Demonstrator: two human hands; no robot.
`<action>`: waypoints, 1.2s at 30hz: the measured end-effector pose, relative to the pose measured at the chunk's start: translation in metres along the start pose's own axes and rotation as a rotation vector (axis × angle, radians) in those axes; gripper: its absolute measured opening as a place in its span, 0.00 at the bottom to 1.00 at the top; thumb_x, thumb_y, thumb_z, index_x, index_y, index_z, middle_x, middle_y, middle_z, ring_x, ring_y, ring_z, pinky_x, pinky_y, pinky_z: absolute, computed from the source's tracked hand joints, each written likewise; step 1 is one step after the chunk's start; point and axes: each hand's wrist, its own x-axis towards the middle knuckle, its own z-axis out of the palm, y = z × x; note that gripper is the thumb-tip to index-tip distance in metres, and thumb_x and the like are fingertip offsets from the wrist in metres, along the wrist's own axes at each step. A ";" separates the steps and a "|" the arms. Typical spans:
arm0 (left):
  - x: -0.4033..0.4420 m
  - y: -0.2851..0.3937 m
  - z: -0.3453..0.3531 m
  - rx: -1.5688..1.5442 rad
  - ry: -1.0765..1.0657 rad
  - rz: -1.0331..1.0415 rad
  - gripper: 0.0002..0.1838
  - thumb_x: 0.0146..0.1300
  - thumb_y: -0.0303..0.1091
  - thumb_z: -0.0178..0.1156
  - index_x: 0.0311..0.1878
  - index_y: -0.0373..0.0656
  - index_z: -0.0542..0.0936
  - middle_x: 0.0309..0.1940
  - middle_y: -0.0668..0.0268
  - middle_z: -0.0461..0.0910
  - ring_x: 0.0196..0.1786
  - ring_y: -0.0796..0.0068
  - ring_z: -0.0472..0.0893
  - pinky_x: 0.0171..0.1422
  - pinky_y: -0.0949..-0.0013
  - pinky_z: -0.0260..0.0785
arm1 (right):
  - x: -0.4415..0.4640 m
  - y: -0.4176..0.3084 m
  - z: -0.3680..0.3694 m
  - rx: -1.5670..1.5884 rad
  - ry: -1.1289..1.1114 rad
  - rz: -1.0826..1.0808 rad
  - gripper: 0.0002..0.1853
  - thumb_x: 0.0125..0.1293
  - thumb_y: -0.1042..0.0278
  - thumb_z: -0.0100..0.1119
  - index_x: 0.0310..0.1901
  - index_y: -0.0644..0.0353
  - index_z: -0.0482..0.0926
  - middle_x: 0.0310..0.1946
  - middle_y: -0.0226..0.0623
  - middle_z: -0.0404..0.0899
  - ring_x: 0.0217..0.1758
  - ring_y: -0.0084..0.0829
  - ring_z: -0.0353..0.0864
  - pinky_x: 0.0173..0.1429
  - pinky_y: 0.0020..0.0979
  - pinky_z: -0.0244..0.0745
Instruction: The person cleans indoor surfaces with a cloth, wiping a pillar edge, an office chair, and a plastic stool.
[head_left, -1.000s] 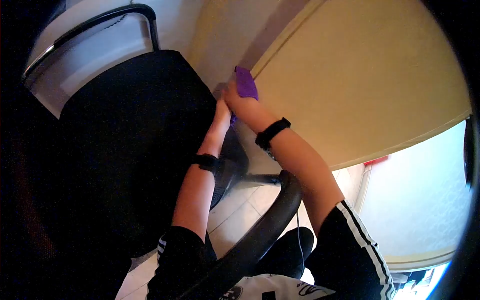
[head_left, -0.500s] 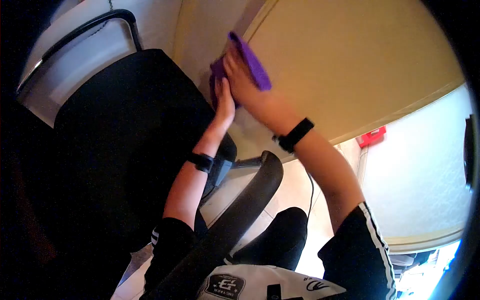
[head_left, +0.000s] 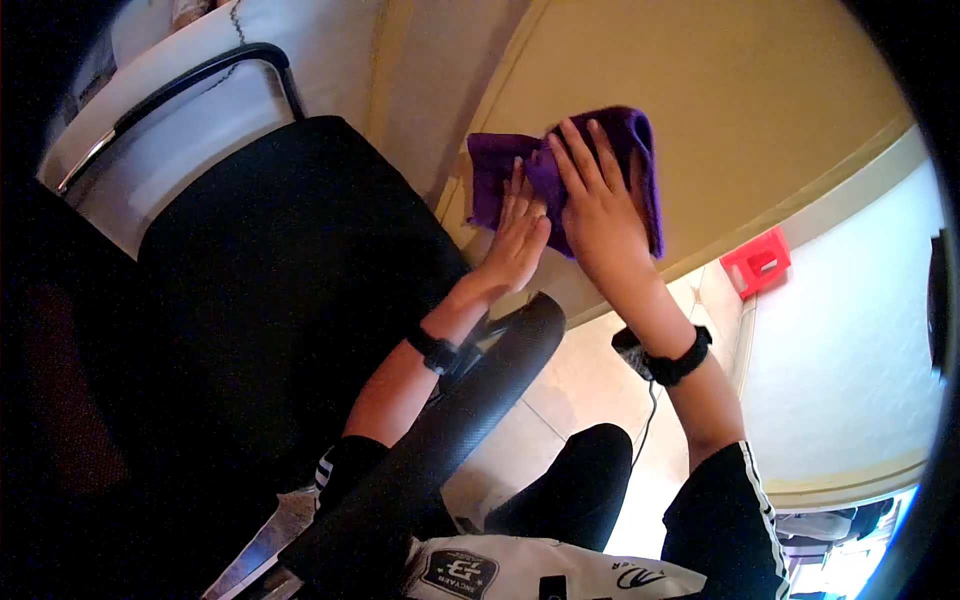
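Observation:
A purple cloth (head_left: 549,182) lies spread against a smooth tan panel (head_left: 740,90), near its left edge. My right hand (head_left: 606,215) presses on the cloth, its fingers stretched and slightly apart. Part of the cloth stands up along that hand's outer side. Beside it, my left hand (head_left: 516,245) rests on the cloth's lower left part with fingers extended. Neither hand is wrapped round the cloth. Each wrist wears a black band.
A black chair seat (head_left: 300,260) fills the left side, and its dark armrest (head_left: 500,375) runs beneath my left forearm. On the right, a red object (head_left: 757,263) sits by a white panel (head_left: 850,340). A thin cable (head_left: 648,420) hangs over the tiled floor (head_left: 560,390).
Both hands have moved right and down with the purple cloth. It was bunched around the hands at the panel's left edge and is now flatter and more spread out. The right fingers have spread.

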 end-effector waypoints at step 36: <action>-0.134 0.131 -0.053 0.241 -0.777 -0.412 0.11 0.53 0.30 0.55 0.40 0.38 0.76 0.30 0.55 0.76 0.39 0.60 0.77 0.44 0.65 0.68 | -0.072 0.027 -0.023 0.533 0.626 0.364 0.39 0.45 0.66 0.62 0.62 0.60 0.58 0.65 0.45 0.48 0.67 0.61 0.42 0.67 0.49 0.46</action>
